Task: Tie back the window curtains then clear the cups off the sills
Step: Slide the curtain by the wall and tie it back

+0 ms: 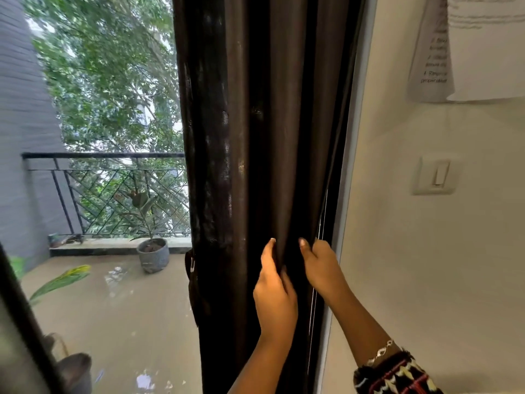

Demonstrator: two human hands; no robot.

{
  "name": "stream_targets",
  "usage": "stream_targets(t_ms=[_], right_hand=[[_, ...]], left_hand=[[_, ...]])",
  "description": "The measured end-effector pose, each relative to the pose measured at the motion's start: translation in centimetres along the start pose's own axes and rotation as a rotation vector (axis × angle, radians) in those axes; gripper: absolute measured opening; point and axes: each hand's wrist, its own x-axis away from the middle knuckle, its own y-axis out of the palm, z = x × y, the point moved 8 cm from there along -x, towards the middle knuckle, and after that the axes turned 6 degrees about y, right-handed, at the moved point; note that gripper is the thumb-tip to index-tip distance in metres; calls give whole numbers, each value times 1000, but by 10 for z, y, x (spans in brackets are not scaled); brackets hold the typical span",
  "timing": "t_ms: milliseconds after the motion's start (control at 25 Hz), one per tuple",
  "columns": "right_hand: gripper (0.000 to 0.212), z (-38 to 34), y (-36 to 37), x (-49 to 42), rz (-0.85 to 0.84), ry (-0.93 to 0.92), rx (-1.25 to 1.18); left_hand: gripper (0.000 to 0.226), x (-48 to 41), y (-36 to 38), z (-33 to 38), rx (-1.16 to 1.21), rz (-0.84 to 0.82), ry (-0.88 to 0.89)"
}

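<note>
Step in hand: curtain tie-back, gathering phase. Left hand (274,294) has its fingers curled into a fold of the dark curtain (255,137). Right hand (321,268), just beside it, grips the curtain's right edge next to the window frame. The curtain hangs bunched at the right side of the glass, and the glass to its left is uncovered. Next move, my read: squeeze the folds into one bundle and get a tie round it. A dark loop (191,268) at the curtain's left edge may be the tie-back, can't confirm. Thin cords (314,280) run beside the right hand and should stay out of the bundle. Unknowns: right fingertips hidden behind fabric, curtain top and hem cut off, no cups or sills in view. The blurred object (75,371) bottom left is unidentifiable. Beyond the glass: potted plant (153,251), railing (113,194).
</note>
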Motion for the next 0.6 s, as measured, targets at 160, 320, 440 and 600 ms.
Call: stream_targets(t_ms=[160,320,440,600], right_hand=[[34,-1,14,5,-66,-12,-217],[24,-10,32,16,-111,-110,-153],[32,-11,28,14,16,-147,-52],[32,-14,29,15,53,-185,-1]], left_hand=[[62,8,1,2,-71,-34,51],[54,9,2,6,-79,-81,96],[65,17,-10,15,-214,10,233],[64,14,-50,10,-161,301,145]])
